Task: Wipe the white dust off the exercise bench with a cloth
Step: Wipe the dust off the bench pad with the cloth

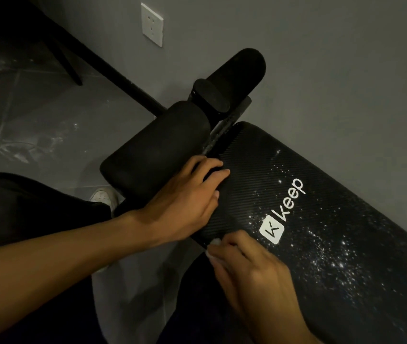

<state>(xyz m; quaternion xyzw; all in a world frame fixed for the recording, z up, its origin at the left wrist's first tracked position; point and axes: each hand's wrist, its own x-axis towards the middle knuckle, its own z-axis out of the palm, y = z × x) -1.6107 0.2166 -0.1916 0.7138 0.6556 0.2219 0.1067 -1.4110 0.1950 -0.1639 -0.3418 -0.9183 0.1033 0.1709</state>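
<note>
The right hand [252,266] pinches a white cloth [215,242] at the bench [321,189] edge while the left hand [185,204] lies flat on it; next it should rub the white dust [341,264].

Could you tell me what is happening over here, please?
A person is wiping a black exercise bench. The right hand grips a small white cloth at the bench's near edge, beside the logo, while the left hand rests on the bench's end. Specks of white dust cover much of the bench beyond the logo.
</note>
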